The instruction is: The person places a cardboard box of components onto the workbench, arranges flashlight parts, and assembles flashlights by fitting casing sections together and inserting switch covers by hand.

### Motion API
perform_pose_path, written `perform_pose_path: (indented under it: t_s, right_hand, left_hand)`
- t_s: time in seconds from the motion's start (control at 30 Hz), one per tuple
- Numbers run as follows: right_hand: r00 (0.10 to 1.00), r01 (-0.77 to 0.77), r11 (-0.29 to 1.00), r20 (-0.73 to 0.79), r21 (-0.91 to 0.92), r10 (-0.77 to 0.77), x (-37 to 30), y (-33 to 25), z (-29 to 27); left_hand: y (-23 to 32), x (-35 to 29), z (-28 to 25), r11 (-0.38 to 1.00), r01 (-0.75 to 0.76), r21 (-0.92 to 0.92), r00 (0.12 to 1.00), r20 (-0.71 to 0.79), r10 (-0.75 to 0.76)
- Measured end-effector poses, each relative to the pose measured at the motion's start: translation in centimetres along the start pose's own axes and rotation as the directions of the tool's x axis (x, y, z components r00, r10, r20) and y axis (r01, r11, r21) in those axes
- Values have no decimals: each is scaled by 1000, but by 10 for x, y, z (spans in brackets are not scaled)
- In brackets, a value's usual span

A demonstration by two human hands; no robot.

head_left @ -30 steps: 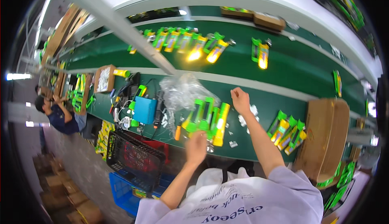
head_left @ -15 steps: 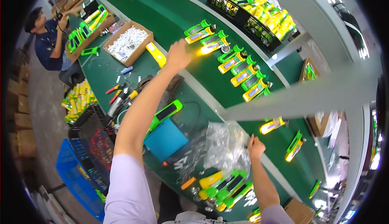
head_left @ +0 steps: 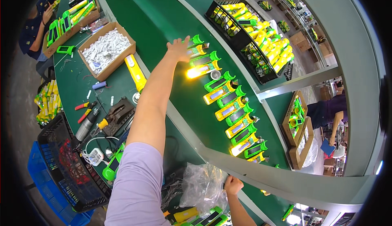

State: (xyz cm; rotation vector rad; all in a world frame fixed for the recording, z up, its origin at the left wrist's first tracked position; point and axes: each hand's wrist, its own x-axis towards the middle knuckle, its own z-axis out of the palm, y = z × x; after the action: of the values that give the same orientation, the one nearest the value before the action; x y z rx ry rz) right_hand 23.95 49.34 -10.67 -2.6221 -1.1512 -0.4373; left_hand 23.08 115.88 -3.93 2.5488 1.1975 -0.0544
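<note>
Fingers of left hand splayed and loose, grasping nothing; arm fully stretched so the fingertips sit at the far end of the row, touching or just over the green-and-yellow torch there, can't tell which. Row of torches lies side by side on the green belt, heads pointing one way, several lit, presumably so each lamp reads at a glance. Right hand clenched at the near belt edge, beside the clear plastic bag; whether it grips the bag film, can't tell. Counter keeps the hand tools: red-handled pliers, driver, cardboard box of small white parts. Black crate of torches across the belt.
</note>
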Motion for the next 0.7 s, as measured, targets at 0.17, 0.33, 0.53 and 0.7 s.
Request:
perform_pose_path:
  t_s: [0.17, 0.33, 0.53, 0.7]
  right_hand:
    - [1000, -20, 997, 5, 71, 19, 18, -25, -16]
    - [1000, -23, 995, -16, 97, 25, 17, -29, -18]
    - [999, -41, 999, 9, -8, 42, 10, -3, -15]
    - [981, -180, 981, 85, 77, 173, 13, -26, -21]
  left_hand:
    - [-1, 11, 5, 974, 112, -198, 994, 25, -110]
    - [-13, 2, -1, 897, 203, -393, 978, 29, -209]
    - [-5, -33, -33, 792, 106, -602, 993, 19, -118]
    - [5, -71, -44, 867, 47, -496, 993, -67, -92]
